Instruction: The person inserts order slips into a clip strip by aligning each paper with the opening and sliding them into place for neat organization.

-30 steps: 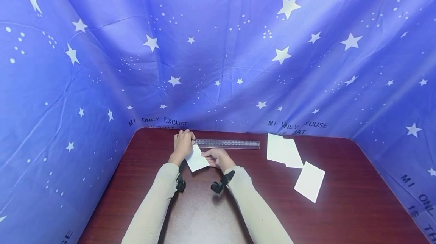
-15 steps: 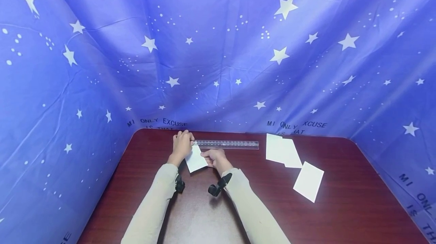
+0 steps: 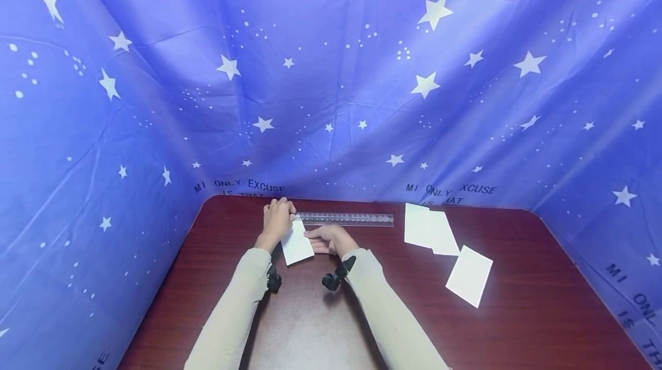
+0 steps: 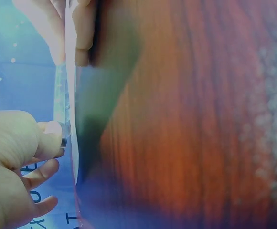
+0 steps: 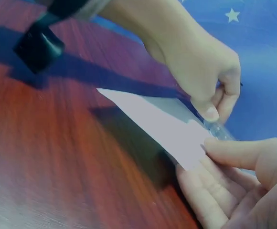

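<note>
My left hand [image 3: 278, 220] pinches the left end of a clear plastic ruler [image 3: 343, 219] near the table's far edge; in the left wrist view its thumb and forefinger close on the ruler [image 4: 62, 102]. A white sheet of paper [image 3: 296, 246] slants from beside the left hand toward me. My right hand [image 3: 331, 238] holds the paper's right edge, thumb on top and fingers underneath. In the right wrist view the near side of the paper [image 5: 153, 124] stands raised over its shadow, and its far edge lies close to the ruler.
To the right, two overlapping white sheets [image 3: 434, 232] lie near the far edge of the brown table [image 3: 543, 301]. Another white sheet [image 3: 469, 276] lies nearer to me. A blue star-patterned curtain [image 3: 331, 71] encloses the table at the back and sides.
The paper's near end has turned slightly left and toward me in the right hand's grip. The right hand's fingers show more beneath the paper. The left hand and ruler stay in place.
</note>
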{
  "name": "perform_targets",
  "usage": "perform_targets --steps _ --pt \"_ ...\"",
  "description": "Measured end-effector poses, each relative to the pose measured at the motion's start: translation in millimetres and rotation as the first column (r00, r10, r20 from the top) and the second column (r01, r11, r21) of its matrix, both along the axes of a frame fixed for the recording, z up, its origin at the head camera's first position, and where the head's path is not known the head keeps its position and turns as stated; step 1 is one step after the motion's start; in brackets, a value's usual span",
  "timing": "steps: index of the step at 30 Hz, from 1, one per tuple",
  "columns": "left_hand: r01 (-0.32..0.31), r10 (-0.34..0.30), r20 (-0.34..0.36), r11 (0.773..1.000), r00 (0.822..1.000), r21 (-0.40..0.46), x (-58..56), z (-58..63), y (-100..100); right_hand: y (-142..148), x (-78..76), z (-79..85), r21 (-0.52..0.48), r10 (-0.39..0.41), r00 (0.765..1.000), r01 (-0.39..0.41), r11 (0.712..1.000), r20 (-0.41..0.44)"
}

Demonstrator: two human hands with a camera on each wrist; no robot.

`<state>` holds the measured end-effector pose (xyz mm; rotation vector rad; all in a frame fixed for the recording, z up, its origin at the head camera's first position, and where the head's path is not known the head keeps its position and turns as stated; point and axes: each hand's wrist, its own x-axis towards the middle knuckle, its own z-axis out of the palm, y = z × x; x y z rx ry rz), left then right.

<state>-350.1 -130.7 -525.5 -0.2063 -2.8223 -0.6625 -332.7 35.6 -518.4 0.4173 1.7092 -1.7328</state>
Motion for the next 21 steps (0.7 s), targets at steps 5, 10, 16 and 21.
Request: perform_targets --steps 5,10,16,21 --pt "0.007 -0.007 -0.024 1.000 1.000 -0.006 1.8 -0.3 0.8 0.7 -4.1 4.6 0.047 0.081 0.997 -0.081 0.996 0.000" --pt "-0.010 0.010 0.028 1.000 1.000 -0.001 1.8 3.2 -0.3 -3.2 -3.9 1.7 0.059 0.064 0.998 -0.062 0.996 -0.027" --pt "-0.016 0.017 0.050 1.000 0.999 -0.021 -0.3 3.9 -0.4 -2.8 1.9 -3.6 0.014 -0.004 0.997 0.005 1.000 -0.074" --pt "-0.013 0.014 0.059 1.000 0.998 -0.020 0.2 3.3 0.9 -0.4 7.0 -5.1 -0.001 -0.040 0.995 0.040 0.999 -0.089"
